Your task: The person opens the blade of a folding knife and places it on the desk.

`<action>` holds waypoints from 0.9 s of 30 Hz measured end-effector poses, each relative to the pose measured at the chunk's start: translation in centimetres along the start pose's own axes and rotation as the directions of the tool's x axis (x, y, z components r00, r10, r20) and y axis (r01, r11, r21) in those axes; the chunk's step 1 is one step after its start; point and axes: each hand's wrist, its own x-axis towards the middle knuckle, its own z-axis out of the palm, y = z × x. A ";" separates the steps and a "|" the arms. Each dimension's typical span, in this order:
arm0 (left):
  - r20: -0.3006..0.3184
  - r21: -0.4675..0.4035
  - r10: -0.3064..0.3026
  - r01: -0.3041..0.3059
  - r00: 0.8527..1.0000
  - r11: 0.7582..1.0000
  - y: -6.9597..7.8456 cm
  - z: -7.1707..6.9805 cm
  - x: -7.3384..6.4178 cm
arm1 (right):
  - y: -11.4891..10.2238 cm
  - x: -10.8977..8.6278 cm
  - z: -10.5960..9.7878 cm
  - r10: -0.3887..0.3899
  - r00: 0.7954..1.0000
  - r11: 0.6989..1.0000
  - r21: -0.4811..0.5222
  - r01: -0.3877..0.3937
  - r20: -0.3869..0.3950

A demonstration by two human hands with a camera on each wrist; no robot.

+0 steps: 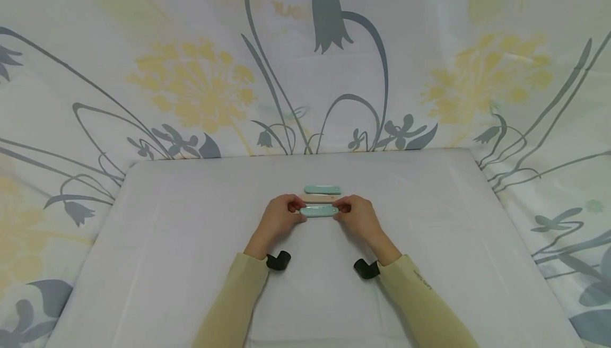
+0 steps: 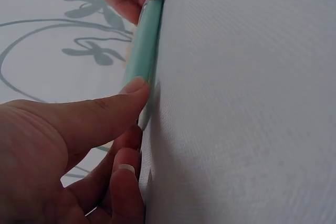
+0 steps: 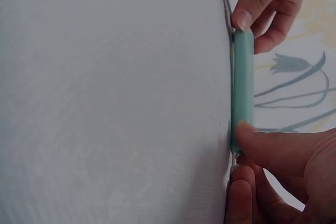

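Along the bottom of the head frame, I saw a person's yellow-green sleeves point(image 1: 238, 295) stretched over the white-covered bench point(image 1: 191, 284), a black wrist attachment point(image 1: 279, 260) jutting inward at each cuff. Above them, below the middle of the frame, both hands were grasping one near mint-green piece point(image 1: 319, 211): the left hand point(image 1: 277, 218) pinched its left end between thumb and fingers, and the right hand point(image 1: 361, 219) pinched its right end likewise. My left wrist feed showed the piece slanting from upper centre down to the left thumb, which pressed against it; my right wrist feed had it upright at the right, with the right thumb on its lower end. Just above it in the head frame lay a beige piece point(image 1: 319, 198), then a far mint-green piece point(image 1: 322, 190), all three roughly parallel; I could not tell whether they touched. Beyond the bench, white fabric point(image 1: 410, 14) filled the top of the frame, printed with grey bellflowers point(image 1: 329, 16) and yellow blooms point(image 1: 210, 88).
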 end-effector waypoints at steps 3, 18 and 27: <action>0.001 -0.018 -0.001 0.001 1.000 1.000 0.2 -0.1 -0.2 | -0.2 -0.1 -0.1 0.002 1.000 1.000 0.000 -0.002 0.015; -0.041 -0.090 -0.004 0.001 0.999 0.996 -0.2 -0.1 -1.1 | -0.5 -0.5 -0.3 -0.031 0.998 0.999 0.043 0.028 0.048; -0.013 -0.284 0.018 -0.021 1.000 0.958 -0.9 -0.2 -2.0 | -0.2 -1.3 -0.3 -0.006 0.999 0.994 0.109 0.001 0.044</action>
